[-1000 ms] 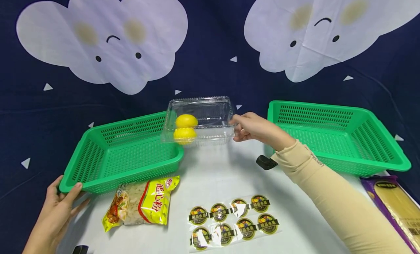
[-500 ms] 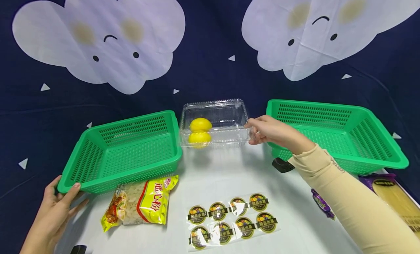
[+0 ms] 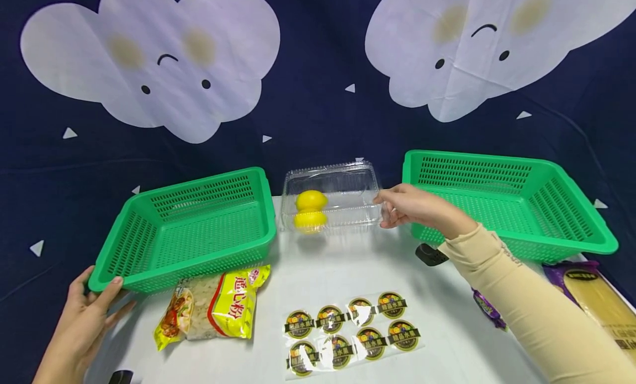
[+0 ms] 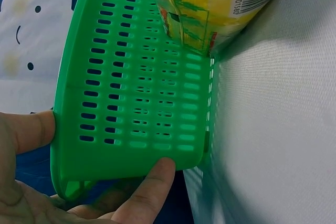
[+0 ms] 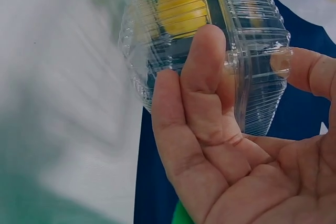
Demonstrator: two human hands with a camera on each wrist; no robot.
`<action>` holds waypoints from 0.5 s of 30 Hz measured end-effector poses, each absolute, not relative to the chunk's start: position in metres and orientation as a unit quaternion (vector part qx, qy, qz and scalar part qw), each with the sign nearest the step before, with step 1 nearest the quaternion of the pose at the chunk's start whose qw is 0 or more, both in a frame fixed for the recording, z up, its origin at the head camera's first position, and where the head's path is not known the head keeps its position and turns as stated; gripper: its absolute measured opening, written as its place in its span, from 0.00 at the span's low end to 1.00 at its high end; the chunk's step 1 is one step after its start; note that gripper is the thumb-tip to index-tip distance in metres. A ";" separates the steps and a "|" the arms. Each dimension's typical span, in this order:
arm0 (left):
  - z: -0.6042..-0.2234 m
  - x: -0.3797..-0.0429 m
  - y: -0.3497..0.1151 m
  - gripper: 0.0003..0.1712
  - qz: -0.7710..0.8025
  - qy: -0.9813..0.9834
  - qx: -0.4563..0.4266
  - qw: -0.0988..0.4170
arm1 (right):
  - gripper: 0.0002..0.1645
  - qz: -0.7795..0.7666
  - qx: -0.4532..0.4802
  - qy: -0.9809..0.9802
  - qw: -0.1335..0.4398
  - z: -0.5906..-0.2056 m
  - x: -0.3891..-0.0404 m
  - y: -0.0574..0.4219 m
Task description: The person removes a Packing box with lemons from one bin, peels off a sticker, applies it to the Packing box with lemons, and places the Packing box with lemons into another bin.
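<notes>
My right hand (image 3: 414,207) pinches the right end of a clear plastic clamshell box (image 3: 348,199) between thumb and fingers, at the back middle of the table. Two yellow lemons (image 3: 311,200) show through its left side. In the right wrist view, the thumb lies on one side of the ribbed box (image 5: 262,72) and the fingertips on the other. My left hand (image 3: 86,318) grips the near left corner of a green plastic basket (image 3: 199,262). The left wrist view has the thumb on the basket's rim (image 4: 65,77) and fingers against its end wall.
A second green basket (image 3: 541,246) stands at the right. A yellow pasta bag (image 3: 213,307) leans by the left basket. A sheet of round stickers (image 3: 353,334) lies at the front middle. Purple packages (image 3: 571,273) lie at the right, partly behind the sleeve.
My right hand has carried the clamshell box with the lemons rightward, from over the left basket's edge to between the two baskets, then slightly lower. My left hand stays at the basket corner.
</notes>
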State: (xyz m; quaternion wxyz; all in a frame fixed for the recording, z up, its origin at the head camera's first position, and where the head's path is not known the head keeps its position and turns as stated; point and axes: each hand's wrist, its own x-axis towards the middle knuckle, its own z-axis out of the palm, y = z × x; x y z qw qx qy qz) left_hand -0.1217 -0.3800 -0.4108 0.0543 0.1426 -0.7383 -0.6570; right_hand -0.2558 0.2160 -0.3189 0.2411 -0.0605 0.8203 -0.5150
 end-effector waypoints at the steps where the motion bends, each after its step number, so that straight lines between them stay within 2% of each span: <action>1: -0.411 -0.122 -0.380 0.50 -0.658 -0.737 0.140 0.055 | 0.19 -0.512 -0.063 0.822 0.242 -0.320 -0.256 0.216; 8: -0.411 -0.123 -0.380 0.42 -0.670 -0.729 0.126 0.059 | 0.30 -0.506 -0.061 0.822 0.253 -0.328 -0.256 0.212; 15: -0.411 -0.122 -0.379 0.51 -0.660 -0.736 0.142 0.054 | 0.33 -0.513 -0.057 0.814 0.266 -0.331 -0.258 0.207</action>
